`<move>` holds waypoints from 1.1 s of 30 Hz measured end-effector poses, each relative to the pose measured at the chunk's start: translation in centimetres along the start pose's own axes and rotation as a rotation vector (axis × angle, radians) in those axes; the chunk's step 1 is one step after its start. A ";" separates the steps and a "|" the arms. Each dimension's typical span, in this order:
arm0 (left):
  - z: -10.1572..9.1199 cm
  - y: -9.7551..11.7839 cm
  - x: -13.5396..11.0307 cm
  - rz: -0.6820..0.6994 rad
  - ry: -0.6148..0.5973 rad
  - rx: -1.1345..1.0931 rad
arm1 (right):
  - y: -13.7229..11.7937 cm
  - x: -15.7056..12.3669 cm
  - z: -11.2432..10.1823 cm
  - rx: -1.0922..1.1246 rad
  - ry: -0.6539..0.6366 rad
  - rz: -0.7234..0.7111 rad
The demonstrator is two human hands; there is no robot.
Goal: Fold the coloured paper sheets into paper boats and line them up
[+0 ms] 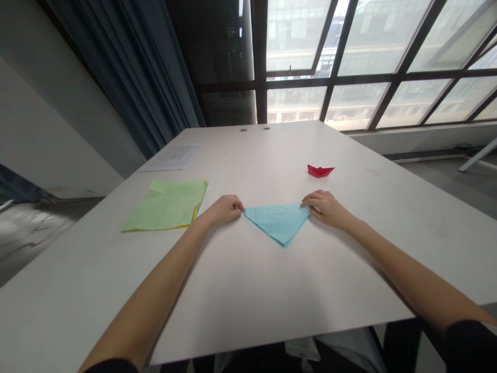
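A light-blue paper (280, 221), folded into a triangle, is laid on the white desk (264, 305) between both hands, with one point directed towards the person. Its left corner is pinched between the thumb and fingers of the left hand (225, 209); its right corner is gripped likewise by the right hand (326, 208). A red paper boat (320, 172) is placed beyond the right hand. Green paper (166, 204) is stacked over yellow near the left forearm.
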State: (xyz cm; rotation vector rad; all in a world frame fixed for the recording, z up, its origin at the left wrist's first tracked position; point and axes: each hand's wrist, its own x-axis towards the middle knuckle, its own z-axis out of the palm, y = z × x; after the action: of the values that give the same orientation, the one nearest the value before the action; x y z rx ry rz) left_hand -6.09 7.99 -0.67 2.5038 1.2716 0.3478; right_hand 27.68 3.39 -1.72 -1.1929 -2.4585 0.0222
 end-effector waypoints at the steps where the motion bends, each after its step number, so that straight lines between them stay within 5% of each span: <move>1: 0.0 0.2 0.0 0.006 0.005 0.020 | -1.2 0.1 -0.1 0.028 0.004 -0.044; 8: 0.1 0.9 0.1 -0.001 -0.011 0.147 | -6.2 0.2 0.6 0.226 -0.192 -0.365; 22: 0.1 0.6 0.2 -0.024 -0.072 0.130 | -5.7 0.1 0.9 0.390 -0.299 -0.302; 33: 1.1 4.7 -0.2 0.256 -0.101 0.088 | -5.5 0.1 1.5 0.243 -0.179 -0.363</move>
State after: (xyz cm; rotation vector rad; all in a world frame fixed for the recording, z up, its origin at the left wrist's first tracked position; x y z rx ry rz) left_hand -2.41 5.02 0.04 2.7277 0.9490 0.2237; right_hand 22.95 0.24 -2.03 -0.6593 -2.6973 0.3264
